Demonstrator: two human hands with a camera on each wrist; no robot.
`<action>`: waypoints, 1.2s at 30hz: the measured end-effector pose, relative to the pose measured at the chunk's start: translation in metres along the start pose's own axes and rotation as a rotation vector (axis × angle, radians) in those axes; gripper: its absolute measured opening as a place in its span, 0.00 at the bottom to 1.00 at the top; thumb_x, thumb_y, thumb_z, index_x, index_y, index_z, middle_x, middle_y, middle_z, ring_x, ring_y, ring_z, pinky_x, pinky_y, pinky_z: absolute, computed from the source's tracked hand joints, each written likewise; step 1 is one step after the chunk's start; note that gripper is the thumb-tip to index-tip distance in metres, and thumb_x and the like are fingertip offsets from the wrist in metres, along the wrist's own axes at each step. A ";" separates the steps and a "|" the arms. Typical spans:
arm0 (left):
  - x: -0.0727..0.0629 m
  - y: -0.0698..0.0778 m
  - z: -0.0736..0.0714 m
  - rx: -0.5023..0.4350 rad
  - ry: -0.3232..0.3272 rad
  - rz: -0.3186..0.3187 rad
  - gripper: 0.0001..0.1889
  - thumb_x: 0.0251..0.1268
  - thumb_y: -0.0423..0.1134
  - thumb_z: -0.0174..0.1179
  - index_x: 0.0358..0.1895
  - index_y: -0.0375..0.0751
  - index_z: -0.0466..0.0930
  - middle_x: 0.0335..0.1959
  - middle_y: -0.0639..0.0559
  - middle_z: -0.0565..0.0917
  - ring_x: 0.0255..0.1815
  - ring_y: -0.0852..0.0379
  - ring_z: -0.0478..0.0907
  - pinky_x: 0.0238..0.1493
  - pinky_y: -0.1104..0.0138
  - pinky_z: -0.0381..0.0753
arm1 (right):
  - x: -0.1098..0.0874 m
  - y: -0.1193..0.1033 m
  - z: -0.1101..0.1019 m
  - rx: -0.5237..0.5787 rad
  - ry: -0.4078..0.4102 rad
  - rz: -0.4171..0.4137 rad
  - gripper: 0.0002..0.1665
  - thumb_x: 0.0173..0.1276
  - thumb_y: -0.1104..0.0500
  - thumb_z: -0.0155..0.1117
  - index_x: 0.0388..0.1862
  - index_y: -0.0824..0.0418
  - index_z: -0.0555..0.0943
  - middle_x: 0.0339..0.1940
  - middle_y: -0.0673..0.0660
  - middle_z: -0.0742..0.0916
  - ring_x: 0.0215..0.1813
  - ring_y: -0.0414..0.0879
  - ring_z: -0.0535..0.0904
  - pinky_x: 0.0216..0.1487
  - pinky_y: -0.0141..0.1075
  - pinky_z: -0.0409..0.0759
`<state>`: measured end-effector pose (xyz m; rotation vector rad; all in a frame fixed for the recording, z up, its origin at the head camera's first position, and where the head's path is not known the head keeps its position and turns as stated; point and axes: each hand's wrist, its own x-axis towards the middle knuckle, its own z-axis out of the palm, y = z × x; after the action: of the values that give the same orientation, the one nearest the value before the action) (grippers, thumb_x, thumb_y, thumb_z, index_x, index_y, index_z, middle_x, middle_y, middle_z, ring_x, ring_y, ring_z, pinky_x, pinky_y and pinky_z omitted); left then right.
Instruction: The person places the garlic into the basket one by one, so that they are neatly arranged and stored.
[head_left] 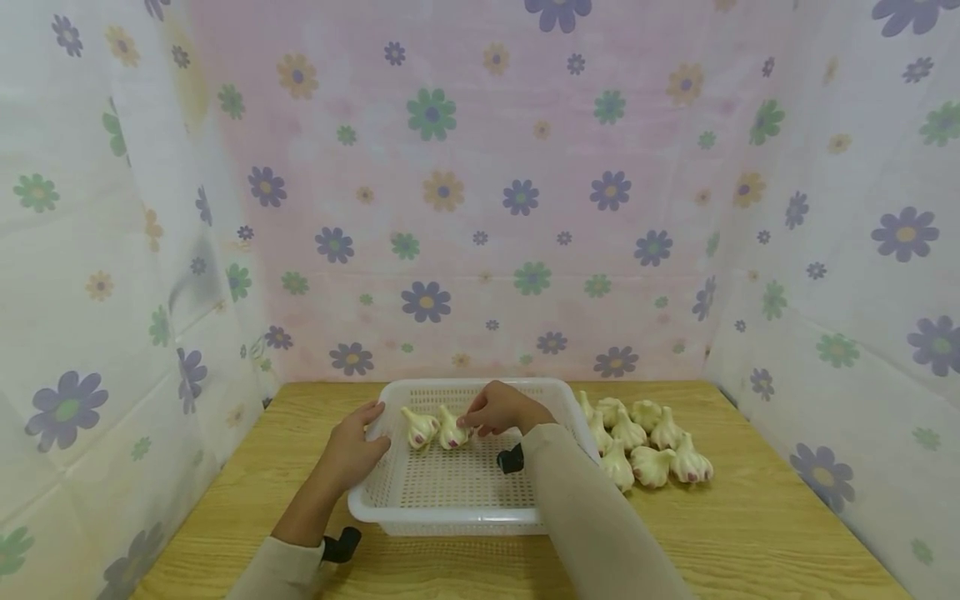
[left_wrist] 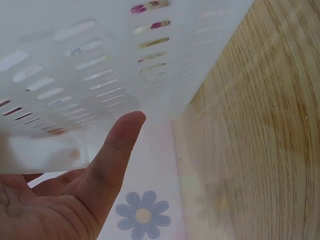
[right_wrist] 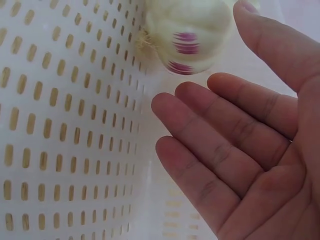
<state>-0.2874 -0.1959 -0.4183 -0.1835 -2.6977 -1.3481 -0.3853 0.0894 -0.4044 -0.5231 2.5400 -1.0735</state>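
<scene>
A white plastic basket [head_left: 465, 516] with slotted walls stands on the table, and two garlic bulbs [head_left: 420, 428] lie inside near its left wall. My left hand [head_left: 352, 446] holds the basket's left rim; in the left wrist view its thumb [left_wrist: 117, 150] lies before the slotted wall, its other fingers partly hidden by the rim. Over the basket, my right hand [head_left: 504, 410] is beside the second garlic bulb [head_left: 452, 430]. The right wrist view shows this hand's fingers extended and its thumb apart, close to a bulb [right_wrist: 190, 35] with purple marks; no grip on it shows.
Several more garlic bulbs [head_left: 651, 465] are heaped on the wooden table [head_left: 757, 517] right of the basket, close to its wall. Flower-patterned sheets [head_left: 480, 208] enclose the table at the back and both sides. Dark wrist devices [head_left: 341, 545] sit at both sleeves.
</scene>
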 end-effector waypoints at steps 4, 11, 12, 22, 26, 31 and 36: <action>0.001 -0.002 0.001 -0.015 0.005 0.002 0.34 0.69 0.34 0.59 0.78 0.33 0.63 0.83 0.39 0.58 0.73 0.30 0.70 0.53 0.50 0.88 | -0.001 0.000 -0.002 -0.018 0.013 -0.017 0.13 0.67 0.47 0.74 0.41 0.53 0.92 0.40 0.58 0.93 0.44 0.58 0.89 0.46 0.48 0.89; 0.002 -0.005 0.000 -0.014 0.015 0.002 0.34 0.68 0.34 0.59 0.78 0.33 0.65 0.83 0.39 0.60 0.69 0.33 0.75 0.48 0.54 0.90 | -0.004 -0.011 -0.009 -0.085 0.021 -0.073 0.16 0.68 0.47 0.73 0.48 0.54 0.91 0.43 0.52 0.93 0.45 0.54 0.90 0.47 0.48 0.88; 0.002 -0.004 0.000 -0.011 0.017 0.005 0.34 0.68 0.34 0.59 0.78 0.33 0.65 0.82 0.38 0.60 0.69 0.33 0.75 0.48 0.54 0.90 | -0.005 -0.013 -0.010 -0.087 0.023 -0.084 0.16 0.69 0.47 0.73 0.49 0.55 0.91 0.43 0.52 0.93 0.46 0.55 0.90 0.47 0.48 0.88; -0.001 0.001 -0.001 -0.033 0.014 0.005 0.34 0.68 0.34 0.59 0.77 0.33 0.65 0.82 0.38 0.61 0.64 0.35 0.80 0.45 0.55 0.91 | -0.010 -0.017 -0.019 -0.063 0.025 -0.099 0.20 0.70 0.47 0.71 0.52 0.59 0.90 0.45 0.61 0.92 0.48 0.62 0.88 0.50 0.56 0.87; -0.001 0.001 -0.001 -0.032 0.015 0.006 0.34 0.68 0.33 0.60 0.77 0.33 0.65 0.82 0.38 0.61 0.62 0.37 0.81 0.44 0.55 0.91 | -0.013 -0.014 -0.025 -0.066 0.042 -0.080 0.21 0.69 0.45 0.72 0.53 0.57 0.89 0.44 0.56 0.92 0.47 0.57 0.89 0.49 0.50 0.88; 0.000 0.000 0.000 -0.025 0.023 -0.003 0.34 0.67 0.34 0.60 0.77 0.33 0.66 0.82 0.39 0.61 0.62 0.38 0.81 0.45 0.55 0.91 | -0.017 -0.009 -0.035 -0.095 0.060 -0.079 0.24 0.68 0.43 0.73 0.56 0.55 0.88 0.46 0.51 0.91 0.46 0.50 0.89 0.48 0.44 0.88; 0.003 -0.002 0.001 -0.011 0.028 0.002 0.34 0.66 0.35 0.60 0.77 0.33 0.66 0.82 0.39 0.62 0.63 0.38 0.80 0.46 0.55 0.90 | -0.024 -0.005 -0.045 -0.135 0.065 -0.116 0.26 0.69 0.42 0.71 0.58 0.56 0.87 0.47 0.51 0.91 0.44 0.45 0.88 0.50 0.44 0.88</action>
<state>-0.2903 -0.1963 -0.4197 -0.1666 -2.6674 -1.3546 -0.3826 0.1249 -0.3668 -0.6897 2.6812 -0.9762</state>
